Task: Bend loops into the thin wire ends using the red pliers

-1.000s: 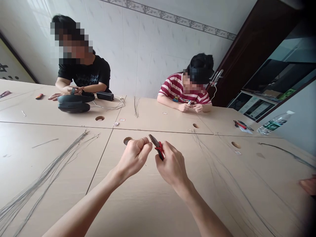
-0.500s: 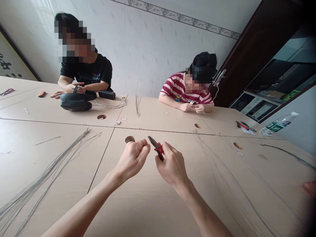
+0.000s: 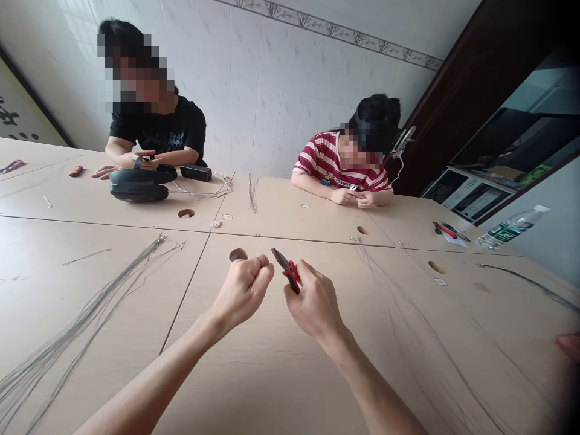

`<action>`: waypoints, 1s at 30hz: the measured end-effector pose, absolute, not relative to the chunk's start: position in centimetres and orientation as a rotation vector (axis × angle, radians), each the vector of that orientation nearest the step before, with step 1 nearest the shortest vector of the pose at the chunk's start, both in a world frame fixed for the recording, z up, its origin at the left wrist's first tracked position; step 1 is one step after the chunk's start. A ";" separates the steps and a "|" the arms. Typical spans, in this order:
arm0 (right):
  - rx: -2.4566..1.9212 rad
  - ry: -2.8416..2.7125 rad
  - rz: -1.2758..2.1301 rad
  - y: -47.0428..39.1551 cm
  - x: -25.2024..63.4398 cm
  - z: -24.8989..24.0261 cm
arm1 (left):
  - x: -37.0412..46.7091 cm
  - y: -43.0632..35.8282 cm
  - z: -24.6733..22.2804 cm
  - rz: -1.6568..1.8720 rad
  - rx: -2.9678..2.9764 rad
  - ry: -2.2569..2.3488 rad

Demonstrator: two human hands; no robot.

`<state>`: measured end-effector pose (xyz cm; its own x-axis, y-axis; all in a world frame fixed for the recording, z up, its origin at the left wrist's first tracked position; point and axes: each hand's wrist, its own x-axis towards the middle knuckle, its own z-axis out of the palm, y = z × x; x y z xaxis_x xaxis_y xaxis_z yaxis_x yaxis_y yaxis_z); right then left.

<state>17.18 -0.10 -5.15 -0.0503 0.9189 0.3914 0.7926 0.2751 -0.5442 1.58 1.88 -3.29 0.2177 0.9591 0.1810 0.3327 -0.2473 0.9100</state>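
My right hand [image 3: 313,299] is wrapped round red-and-black pliers [image 3: 290,270], whose dark jaws point up and to the left. Just left of the jaws, my left hand [image 3: 247,284] is closed with thumb and fingers pressed together. What it holds is too small or too hidden to make out. A narrow gap separates the pliers' tip from the left fingers. On the left lies a bundle of thin grey wires [image 3: 106,290], its small tangled ends toward the middle of the table. More fine wires [image 3: 421,320] spread over the right side.
Two people sit across the table [image 3: 254,386], one near a black headset [image 3: 138,184], the other with a small object in the hands. At the right stand a water bottle [image 3: 514,226] and another pair of pliers [image 3: 446,229]. Round holes [image 3: 238,255] pierce the tabletop.
My hands and the pliers hold almost the same place, with the left hand a touch nearer the jaws. The view has shifted very slightly.
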 end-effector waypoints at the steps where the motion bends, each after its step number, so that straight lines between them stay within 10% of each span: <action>1: -1.541 -1.871 0.242 -0.1 17.1 -5.2 | 1.5 1.9 -3.1 1.007 1.694 1.225; 30: -1.086 -1.641 0.792 -2.0 17.4 -2.2 | 0.8 0.1 -0.9 1.027 1.642 1.081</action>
<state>17.44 -1.99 -2.17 -0.1233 0.9214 0.3685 0.2850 0.3886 -0.8762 0.80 0.13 -0.87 0.2758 0.9477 0.1607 0.2090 -0.2223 0.9523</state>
